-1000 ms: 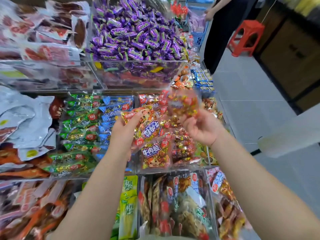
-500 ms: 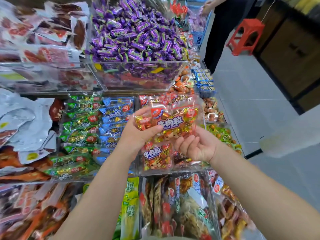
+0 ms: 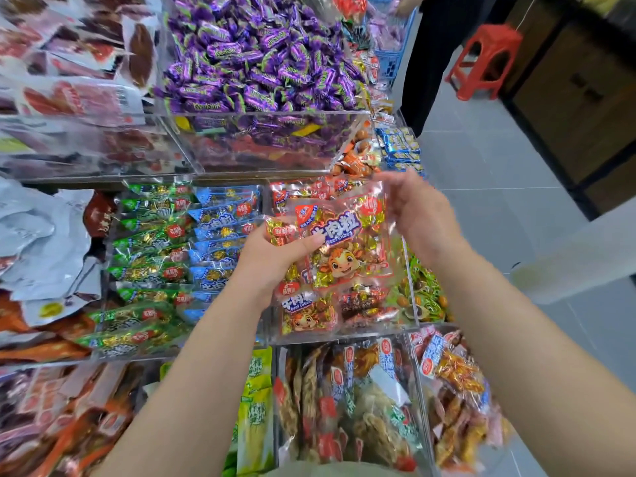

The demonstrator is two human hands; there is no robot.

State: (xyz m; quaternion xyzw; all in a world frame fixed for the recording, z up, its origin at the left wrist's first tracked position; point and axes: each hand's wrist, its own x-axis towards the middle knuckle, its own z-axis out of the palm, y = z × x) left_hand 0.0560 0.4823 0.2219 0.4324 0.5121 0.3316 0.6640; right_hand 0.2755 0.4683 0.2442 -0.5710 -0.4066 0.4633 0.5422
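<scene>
Bag of beef cubes point(image 3: 344, 242) lifted over a clear bin point(image 3: 411, 290) — the left hand point(image 3: 275, 259) has it.
The left hand grips the bag by its left edge, thumb curled across the front and fingers behind it, so the bag hangs slightly tilted above the bin of matching bags in the middle of the display. The right hand point(image 3: 420, 218) is at the bag's far right corner, fingers loosely spread and blurred — whether it has hold of the wrapper I cannot tell. Green packets point(image 3: 148, 235) fill the bin to the left, purple sweets point(image 3: 258, 56) heap in the far bin, and a red stool point(image 3: 485, 60) stands far right.
</scene>
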